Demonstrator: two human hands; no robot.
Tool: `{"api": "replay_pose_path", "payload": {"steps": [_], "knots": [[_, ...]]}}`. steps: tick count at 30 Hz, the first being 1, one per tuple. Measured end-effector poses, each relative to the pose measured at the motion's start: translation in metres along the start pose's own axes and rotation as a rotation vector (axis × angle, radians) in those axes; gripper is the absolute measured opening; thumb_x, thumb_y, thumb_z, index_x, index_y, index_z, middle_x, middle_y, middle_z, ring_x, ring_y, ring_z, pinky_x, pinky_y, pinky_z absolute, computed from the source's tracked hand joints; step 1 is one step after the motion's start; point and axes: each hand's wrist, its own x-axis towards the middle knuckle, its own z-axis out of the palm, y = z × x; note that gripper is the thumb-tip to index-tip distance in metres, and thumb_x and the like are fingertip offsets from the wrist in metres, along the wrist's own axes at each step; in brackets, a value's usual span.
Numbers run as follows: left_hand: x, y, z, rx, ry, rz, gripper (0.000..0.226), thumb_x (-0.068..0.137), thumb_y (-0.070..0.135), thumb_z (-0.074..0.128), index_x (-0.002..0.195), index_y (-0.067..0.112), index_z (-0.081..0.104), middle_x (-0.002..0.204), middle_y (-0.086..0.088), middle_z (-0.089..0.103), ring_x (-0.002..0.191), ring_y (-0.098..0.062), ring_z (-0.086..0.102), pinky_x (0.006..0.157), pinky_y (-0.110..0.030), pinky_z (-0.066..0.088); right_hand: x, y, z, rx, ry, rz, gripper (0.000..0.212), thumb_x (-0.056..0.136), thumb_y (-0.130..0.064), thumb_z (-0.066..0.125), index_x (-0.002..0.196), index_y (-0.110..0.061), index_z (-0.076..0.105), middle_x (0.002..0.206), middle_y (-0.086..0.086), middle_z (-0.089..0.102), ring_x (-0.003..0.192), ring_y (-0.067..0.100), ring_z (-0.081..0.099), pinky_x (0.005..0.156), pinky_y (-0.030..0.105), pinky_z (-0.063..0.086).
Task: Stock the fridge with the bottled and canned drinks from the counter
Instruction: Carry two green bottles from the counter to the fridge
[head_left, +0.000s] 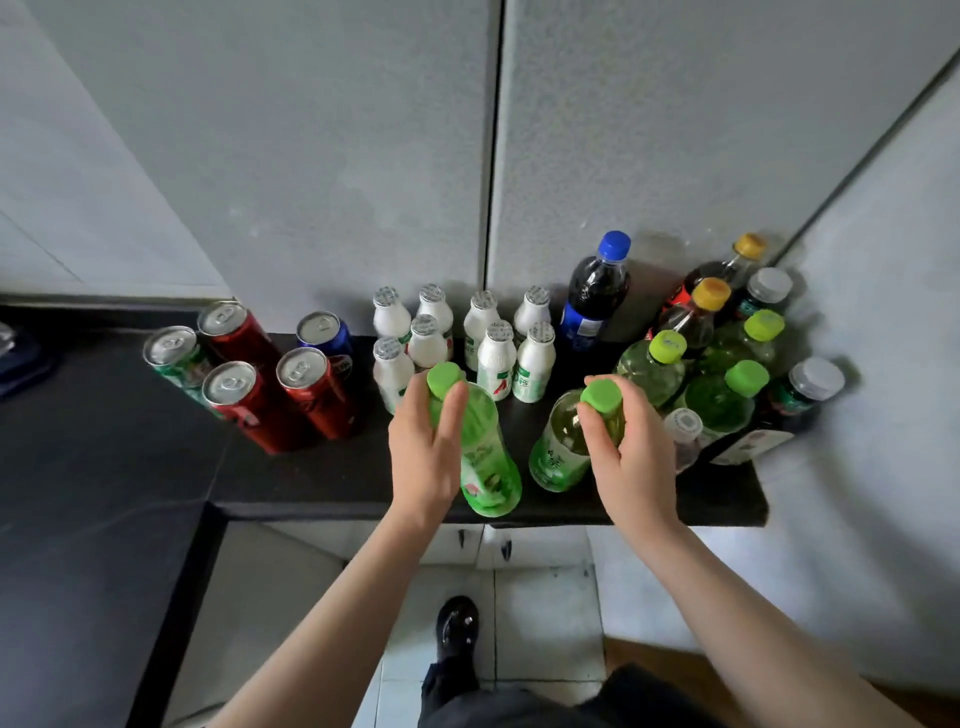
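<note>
- Two green-capped tea bottles are in hand at the near edge of the black counter (311, 478): left bottle (485, 462) and right bottle (556, 452).
- Left hand (423, 447): fingers curled round the left bottle's neck, just below the cap.
- Right hand (631, 462): fingers curled round the right bottle's neck.
- Both bottles stand roughly upright, long axis vertical and cap uppermost. Each body hangs below its fingers. Whether the bases rest on the counter cannot be determined.
- The fridge is not in view.
- Remaining stock, left to right:
  - one green can (176, 364), three red cans (311, 395), one blue can (327, 335);
  - eight small white bottles (496, 364);
  - one blue-capped cola bottle (597, 296);
  - three green-capped bottles (649, 369), two yellow-capped bottles (691, 317), two grey-capped bottles (810, 387), one small white-capped bottle (683, 431).
</note>
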Motion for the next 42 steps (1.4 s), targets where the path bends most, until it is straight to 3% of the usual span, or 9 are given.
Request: {"api": "replay_pose_path", "payload": {"steps": [4,8,12,16,24,26,30,40,42], "knots": [[-0.033,0.012,-0.024,-0.107,0.073,-0.070,0.016,0.087,0.040,0.051,0.088,0.026,0.060,0.077,0.019,0.061,0.071,0.000,0.055,0.066,-0.017,0.045,-0.011,-0.022,-0.010,0.106,-0.048,-0.082,0.037,0.093,-0.035,0.049,0.114,-0.006,0.056,0.107,0.003,0.064,0.100,0.019,0.059,0.088,0.039,0.049],[-0.087,0.015,-0.058,-0.166,0.216,-0.169,0.028,0.087,0.043,0.053,0.093,0.020,0.066,0.088,0.003,0.068,0.080,-0.010,0.063,0.070,-0.023,0.051,-0.038,-0.047,-0.010,0.146,-0.173,-0.247,0.040,0.093,-0.037,0.045,0.113,-0.004,0.056,0.103,0.005,0.063,0.095,0.019,0.059,0.087,0.026,0.045],[-0.160,0.012,-0.098,-0.232,0.435,-0.259,0.033,0.087,0.041,0.053,0.089,0.011,0.067,0.083,-0.005,0.066,0.074,-0.014,0.061,0.067,-0.026,0.051,-0.084,-0.070,0.009,0.279,-0.418,-0.345,0.040,0.094,-0.036,0.043,0.112,-0.003,0.056,0.104,0.006,0.063,0.096,0.023,0.059,0.085,0.041,0.049],[-0.253,0.005,-0.136,-0.297,0.662,-0.339,0.029,0.088,0.038,0.052,0.083,0.014,0.067,0.079,-0.003,0.067,0.069,-0.014,0.063,0.059,-0.026,0.053,-0.153,-0.092,0.033,0.377,-0.709,-0.412,0.043,0.093,-0.037,0.044,0.113,-0.001,0.056,0.103,0.009,0.063,0.096,0.025,0.060,0.085,0.042,0.050],[-0.454,0.004,-0.182,-0.268,1.227,-0.469,0.025,0.087,0.043,0.059,0.079,0.022,0.070,0.079,0.000,0.071,0.070,-0.011,0.065,0.055,-0.019,0.050,-0.316,-0.152,0.046,0.463,-1.220,-0.631,0.035,0.090,-0.048,0.044,0.111,-0.021,0.053,0.096,-0.007,0.058,0.089,0.012,0.054,0.082,0.017,0.042],[-0.508,0.008,-0.195,-0.300,1.377,-0.474,0.029,0.084,0.047,0.056,0.085,0.020,0.068,0.084,0.000,0.071,0.074,-0.012,0.066,0.059,-0.019,0.052,-0.365,-0.172,0.043,0.465,-1.358,-0.715,0.040,0.089,-0.051,0.043,0.108,-0.017,0.056,0.096,-0.003,0.060,0.089,0.013,0.054,0.082,0.014,0.040],[-0.608,0.016,-0.215,-0.370,1.631,-0.425,0.037,0.080,0.047,0.054,0.094,0.014,0.064,0.087,0.005,0.073,0.076,-0.005,0.067,0.060,-0.015,0.051,-0.462,-0.209,0.033,0.445,-1.604,-0.860,0.048,0.087,-0.048,0.045,0.112,-0.009,0.058,0.099,0.004,0.061,0.092,0.020,0.056,0.081,0.030,0.045],[-0.921,0.044,-0.265,-0.255,2.180,-0.452,0.037,0.078,0.052,0.060,0.098,0.021,0.064,0.094,0.005,0.072,0.086,-0.011,0.066,0.072,-0.022,0.053,-0.775,-0.301,-0.020,0.473,-1.944,-1.198,0.028,0.089,-0.018,0.062,0.114,-0.005,0.059,0.104,0.012,0.065,0.097,0.030,0.058,0.085,0.046,0.047],[-0.967,0.052,-0.271,-0.206,2.265,-0.441,0.036,0.079,0.053,0.060,0.097,0.022,0.065,0.093,0.008,0.072,0.085,-0.008,0.066,0.068,-0.017,0.052,-0.826,-0.314,-0.035,0.487,-2.025,-1.243,0.033,0.088,-0.023,0.059,0.115,-0.005,0.059,0.106,0.012,0.064,0.099,0.029,0.058,0.085,0.048,0.047]]}}
